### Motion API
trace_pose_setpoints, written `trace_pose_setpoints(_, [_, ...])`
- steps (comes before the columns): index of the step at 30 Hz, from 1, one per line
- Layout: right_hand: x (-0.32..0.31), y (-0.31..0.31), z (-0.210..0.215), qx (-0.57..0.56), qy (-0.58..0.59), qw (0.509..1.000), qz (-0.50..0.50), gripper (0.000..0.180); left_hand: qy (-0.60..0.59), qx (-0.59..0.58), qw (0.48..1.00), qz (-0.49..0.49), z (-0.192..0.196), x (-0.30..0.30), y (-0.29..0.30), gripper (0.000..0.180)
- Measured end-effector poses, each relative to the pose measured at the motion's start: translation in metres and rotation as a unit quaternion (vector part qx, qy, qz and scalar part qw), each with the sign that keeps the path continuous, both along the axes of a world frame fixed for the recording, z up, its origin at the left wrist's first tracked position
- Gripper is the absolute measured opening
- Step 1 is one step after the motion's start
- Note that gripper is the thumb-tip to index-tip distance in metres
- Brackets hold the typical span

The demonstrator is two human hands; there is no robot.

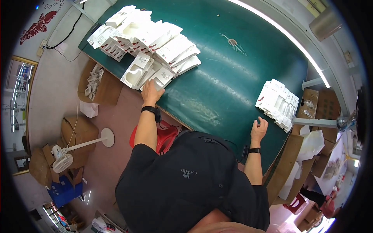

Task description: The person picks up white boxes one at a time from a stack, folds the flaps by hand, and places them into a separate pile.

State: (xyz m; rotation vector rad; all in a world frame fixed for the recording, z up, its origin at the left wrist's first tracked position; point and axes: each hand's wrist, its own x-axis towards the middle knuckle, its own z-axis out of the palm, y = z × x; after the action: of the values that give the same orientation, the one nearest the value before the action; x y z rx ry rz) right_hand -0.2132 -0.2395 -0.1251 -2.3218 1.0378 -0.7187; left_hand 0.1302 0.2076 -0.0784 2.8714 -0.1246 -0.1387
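My left hand [152, 93] is at the near edge of the green table, its fingers and thumb on the near end of a white packaging tray [163, 76]. The tray has a recessed window and a small dark printed drawing. It lies against a large, uneven heap of similar white trays [155, 33] at the far left. My right hand [259, 129] hovers over the table with fingers apart and slightly bent, and nothing shows in it. Just beyond it, a smaller overlapping row of white trays [276, 101] lies near the table's right edge.
The green table [217, 93] has a round hole with a ragged rim [232, 42]. Cardboard boxes [99, 83] stand on the floor at left, and another carton [285, 171] is at right. A white fan [64, 159] and a red stool [165, 136] are nearby.
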Motion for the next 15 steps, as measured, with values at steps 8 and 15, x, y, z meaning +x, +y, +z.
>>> trace_pose_setpoints(8, [0.000, 0.012, -0.004, 0.051, -0.004, 0.999, 0.016, 0.026, 0.020, 0.050, 0.998, 0.019, 0.016, -0.006, -0.004, 0.099])
trace_pose_setpoints(15, [0.012, 0.024, 0.009, 0.067, -0.025, 0.996, 0.050, 0.023, 0.035, 0.071, 0.997, 0.004, 0.011, -0.021, 0.000, 0.105])
